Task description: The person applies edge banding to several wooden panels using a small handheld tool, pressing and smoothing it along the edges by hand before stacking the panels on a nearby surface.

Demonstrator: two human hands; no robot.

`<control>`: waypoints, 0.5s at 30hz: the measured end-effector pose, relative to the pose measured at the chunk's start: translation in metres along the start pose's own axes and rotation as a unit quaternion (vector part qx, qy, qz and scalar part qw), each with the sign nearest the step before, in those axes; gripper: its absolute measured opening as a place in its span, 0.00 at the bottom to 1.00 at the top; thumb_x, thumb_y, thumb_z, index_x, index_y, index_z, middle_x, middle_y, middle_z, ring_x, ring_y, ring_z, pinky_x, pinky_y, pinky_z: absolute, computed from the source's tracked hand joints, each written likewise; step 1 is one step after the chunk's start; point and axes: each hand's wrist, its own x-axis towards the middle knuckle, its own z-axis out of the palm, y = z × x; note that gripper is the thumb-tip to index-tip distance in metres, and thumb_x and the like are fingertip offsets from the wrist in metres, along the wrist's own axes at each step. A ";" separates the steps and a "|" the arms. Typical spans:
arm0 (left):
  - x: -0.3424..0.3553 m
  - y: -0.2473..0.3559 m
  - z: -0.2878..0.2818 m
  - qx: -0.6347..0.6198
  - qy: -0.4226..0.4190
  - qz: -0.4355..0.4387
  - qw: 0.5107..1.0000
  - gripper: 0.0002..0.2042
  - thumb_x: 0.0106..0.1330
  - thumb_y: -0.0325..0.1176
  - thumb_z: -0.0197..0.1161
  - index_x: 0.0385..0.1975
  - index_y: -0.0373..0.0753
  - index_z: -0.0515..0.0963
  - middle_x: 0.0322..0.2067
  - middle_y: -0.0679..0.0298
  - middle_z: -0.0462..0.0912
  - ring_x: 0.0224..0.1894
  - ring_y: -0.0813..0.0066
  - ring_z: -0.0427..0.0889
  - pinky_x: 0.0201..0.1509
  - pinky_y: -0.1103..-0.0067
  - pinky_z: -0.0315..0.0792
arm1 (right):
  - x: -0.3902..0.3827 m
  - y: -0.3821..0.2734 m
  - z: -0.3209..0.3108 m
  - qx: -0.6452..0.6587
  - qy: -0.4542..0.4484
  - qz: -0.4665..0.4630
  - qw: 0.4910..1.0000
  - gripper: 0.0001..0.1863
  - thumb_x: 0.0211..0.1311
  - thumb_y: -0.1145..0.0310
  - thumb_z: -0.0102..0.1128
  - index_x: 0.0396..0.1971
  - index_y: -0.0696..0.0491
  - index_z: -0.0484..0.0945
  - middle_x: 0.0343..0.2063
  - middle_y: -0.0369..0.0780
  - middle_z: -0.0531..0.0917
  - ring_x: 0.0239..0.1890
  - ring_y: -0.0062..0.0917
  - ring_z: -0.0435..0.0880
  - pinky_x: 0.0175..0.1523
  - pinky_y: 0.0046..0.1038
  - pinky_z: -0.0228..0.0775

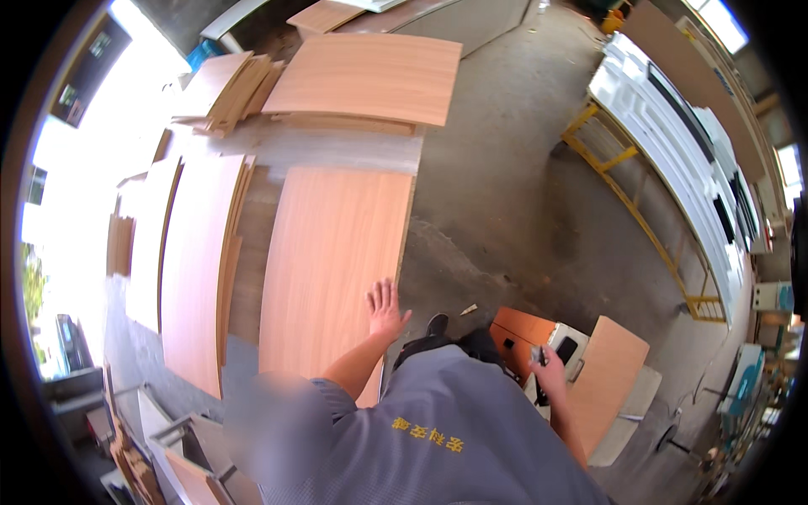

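One left hand [387, 313] is laid palm down on the large wood-grain panel [328, 252], close to the right long edge of it, with the fingers a little spread and nothing gripped by them. By the right hand [552, 377], a small dark-and-silvery object [539, 357] is held within bent fingers; its exact kind cannot be told.

The panel is placed to the left and forward of the body, and its long axis is directed roughly away from the person, slightly bowed by the lens. The left hand is clearly the nearer one, since the panel is touched by it; the right hand is kept well apart, on the other side of the body, above the area of an orange case [515, 332] and a smaller wood-grain board [613, 370].

Beyond the far short edge of the panel, another wood-grain panel [362, 76] is laid crosswise upon a stack. On the left, long narrow boards [198, 261] are piled in line with the large panel. On the right, white profiles [673, 126] are carried by a yellow metal rack [627, 189].
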 end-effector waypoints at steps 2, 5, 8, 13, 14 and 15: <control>0.007 0.021 -0.020 0.010 -0.028 0.007 1.000 0.44 0.62 0.46 0.63 0.74 0.38 0.47 0.76 0.54 0.40 0.78 0.53 0.35 0.77 0.52 0.33 | 0.079 -0.039 -0.015 0.058 -0.043 -0.024 0.997 0.36 0.52 0.68 0.68 0.61 0.64 0.68 0.48 0.46 0.81 0.48 0.28 0.80 0.56 0.29 0.70; 0.035 0.023 -0.023 -0.062 -0.007 0.004 0.998 0.43 0.60 0.42 0.64 0.73 0.39 0.48 0.76 0.56 0.41 0.78 0.59 0.37 0.77 0.51 0.35 | 0.179 -0.097 -0.026 0.060 -0.088 -0.064 0.992 0.37 0.52 0.71 0.71 0.62 0.66 0.66 0.48 0.46 0.81 0.46 0.26 0.80 0.53 0.27 0.71; 0.059 0.033 -0.036 -0.076 -0.016 -0.041 0.996 0.42 0.59 0.39 0.64 0.73 0.40 0.51 0.76 0.58 0.44 0.78 0.62 0.40 0.77 0.51 0.37 | 0.278 -0.136 -0.018 0.117 -0.131 -0.110 0.978 0.35 0.58 0.71 0.68 0.63 0.66 0.65 0.49 0.43 0.81 0.48 0.23 0.79 0.55 0.25 0.70; 0.075 0.050 -0.021 -0.169 0.014 -0.178 0.969 0.36 0.59 0.36 0.64 0.69 0.37 0.60 0.73 0.55 0.54 0.76 0.58 0.47 0.76 0.60 0.47 | 0.432 -0.265 0.025 0.156 -0.202 -0.179 0.950 0.25 0.61 0.74 0.62 0.57 0.65 0.70 0.46 0.40 0.81 0.48 0.21 0.77 0.55 0.25 0.68; 0.083 0.051 -0.017 -0.229 0.067 -0.216 0.947 0.35 0.59 0.35 0.64 0.68 0.36 0.62 0.71 0.52 0.58 0.75 0.56 0.52 0.76 0.63 0.52 | 0.463 -0.292 0.040 0.174 -0.218 -0.213 0.936 0.17 0.61 0.75 0.60 0.49 0.64 0.73 0.39 0.36 0.80 0.41 0.20 0.75 0.49 0.25 0.68; 0.099 0.052 -0.023 -0.226 0.061 -0.208 0.949 0.35 0.59 0.35 0.64 0.68 0.36 0.62 0.71 0.52 0.58 0.75 0.56 0.52 0.76 0.63 0.52 | 0.490 -0.314 0.064 0.164 -0.120 -0.254 0.946 0.13 0.60 0.73 0.62 0.41 0.62 0.73 0.33 0.38 0.78 0.35 0.21 0.73 0.43 0.26 0.68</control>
